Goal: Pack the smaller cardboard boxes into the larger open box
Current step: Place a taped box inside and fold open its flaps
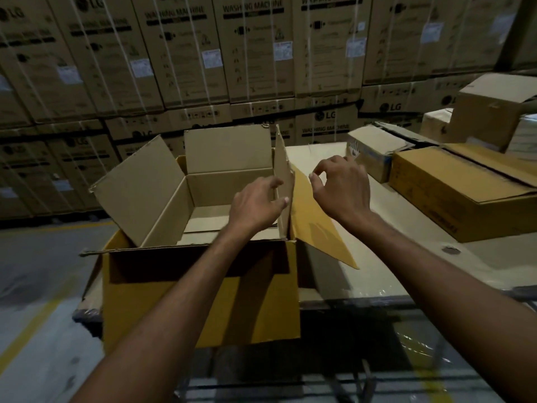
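Stacked cartons printed "LG" and "WASHING MACHINE" walled the back. Our large open box, yellow-brown with its flaps raised, sat at the surface's left end, and the smaller boxes lay to the right. Our left hand touched the box's upright flap, though we couldn't tell if it gripped. Our right hand hovered loosely curled, holding nothing.

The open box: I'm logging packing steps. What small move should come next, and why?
Probably press the upright right flap outward and down: the left hand grips its edge, and it stands between the open box and the small box on the table. The right hand holds nothing.
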Motion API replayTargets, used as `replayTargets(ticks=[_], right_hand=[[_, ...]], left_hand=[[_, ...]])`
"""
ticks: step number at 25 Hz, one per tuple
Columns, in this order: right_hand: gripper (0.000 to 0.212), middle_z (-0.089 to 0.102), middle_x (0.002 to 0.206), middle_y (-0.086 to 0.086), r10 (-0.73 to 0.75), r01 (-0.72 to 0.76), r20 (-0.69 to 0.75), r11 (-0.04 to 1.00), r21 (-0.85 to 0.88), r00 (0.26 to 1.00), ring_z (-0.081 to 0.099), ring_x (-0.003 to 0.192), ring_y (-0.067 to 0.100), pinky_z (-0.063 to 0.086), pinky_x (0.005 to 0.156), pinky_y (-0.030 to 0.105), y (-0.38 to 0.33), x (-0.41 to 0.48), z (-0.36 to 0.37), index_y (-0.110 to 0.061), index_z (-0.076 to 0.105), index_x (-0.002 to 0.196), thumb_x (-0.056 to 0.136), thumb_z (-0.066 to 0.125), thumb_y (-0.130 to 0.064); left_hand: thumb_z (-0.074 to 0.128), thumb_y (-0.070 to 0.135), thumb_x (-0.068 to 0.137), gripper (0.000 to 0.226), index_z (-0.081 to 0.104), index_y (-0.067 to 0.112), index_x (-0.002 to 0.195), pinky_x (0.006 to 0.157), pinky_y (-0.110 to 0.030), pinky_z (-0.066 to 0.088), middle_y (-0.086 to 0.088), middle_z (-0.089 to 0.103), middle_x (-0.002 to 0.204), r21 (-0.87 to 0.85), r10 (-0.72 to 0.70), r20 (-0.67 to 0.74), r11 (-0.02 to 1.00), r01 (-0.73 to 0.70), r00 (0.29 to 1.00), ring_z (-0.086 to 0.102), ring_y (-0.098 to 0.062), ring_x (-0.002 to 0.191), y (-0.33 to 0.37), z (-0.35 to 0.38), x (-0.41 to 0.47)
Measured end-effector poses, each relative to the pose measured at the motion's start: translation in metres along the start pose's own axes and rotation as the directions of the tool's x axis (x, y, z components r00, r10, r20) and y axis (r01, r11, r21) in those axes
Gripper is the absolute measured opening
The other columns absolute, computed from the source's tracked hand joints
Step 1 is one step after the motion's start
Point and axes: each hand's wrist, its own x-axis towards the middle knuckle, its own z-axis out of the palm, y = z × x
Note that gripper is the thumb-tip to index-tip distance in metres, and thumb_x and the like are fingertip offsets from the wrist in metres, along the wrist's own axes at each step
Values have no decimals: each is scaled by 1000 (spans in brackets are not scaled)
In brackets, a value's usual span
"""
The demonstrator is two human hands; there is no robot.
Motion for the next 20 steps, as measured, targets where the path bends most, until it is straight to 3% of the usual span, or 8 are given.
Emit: replayTargets(ticks=[4, 8, 10, 15, 18, 20], right_hand=[[21, 75, 105, 0, -24, 22, 28, 997, 72, 999, 62, 100, 20, 50, 85, 40, 65, -13, -10, -20, 76, 100, 97, 64, -36], [18, 75, 101, 0, -26, 18, 61, 992, 127, 998, 64, 98, 19, 55, 82, 40, 137, -29, -19, -20, 76, 100, 96, 66, -34], [18, 76, 104, 0, -9, -3, 89, 991, 134, 996, 64, 100, 19, 54, 84, 39, 170, -32, -21, -19, 76, 101, 97, 66, -33], [18, 76, 106, 0, 49, -67, 138, 989, 128, 989, 62, 101, 17, 50, 80, 34, 238, -34, -12, -19, 77, 102, 98, 65, -32], [17, 76, 106, -1, 101, -114, 136, 989, 97, 986, 61, 101, 17, 41, 75, 28, 274, -27, -5, -19, 77, 101, 98, 65, -32], [17, 75, 106, -2, 122, -131, 137, 990, 56, 983, 60, 100, 16, 42, 75, 29, 297, -18, -3, -20, 76, 101, 98, 65, -33]], left_hand=[[65, 37, 96, 37, 61, 33, 133, 91, -37, 56, 14, 66, 126, -119, 39, -190, 991, -63, 981, 62, -7, 113, 60, 44, -8], [62, 32, 98, 30, 62, 30, 128, 81, -22, 50, 16, 68, 116, -138, 94, -312, 980, -143, 945, 61, -2, 106, 128, 98, -18], [61, 33, 98, 30, 60, 32, 128, 78, -20, 49, 17, 68, 114, -193, 59, -260, 975, -112, 964, 61, -1, 106, 152, 127, -18], [63, 37, 95, 29, 60, 36, 124, 86, -35, 56, 19, 69, 110, -367, -38, -80, 930, 6, 996, 63, 0, 103, 181, 190, 4], [66, 43, 93, 29, 62, 35, 120, 85, -36, 57, 18, 71, 108, -461, -52, -34, 887, 31, 998, 66, 0, 99, 191, 221, 34], [68, 49, 92, 32, 63, 34, 119, 84, -35, 58, 17, 71, 107, -509, -41, -7, 860, 32, 999, 67, 0, 98, 201, 240, 57]])
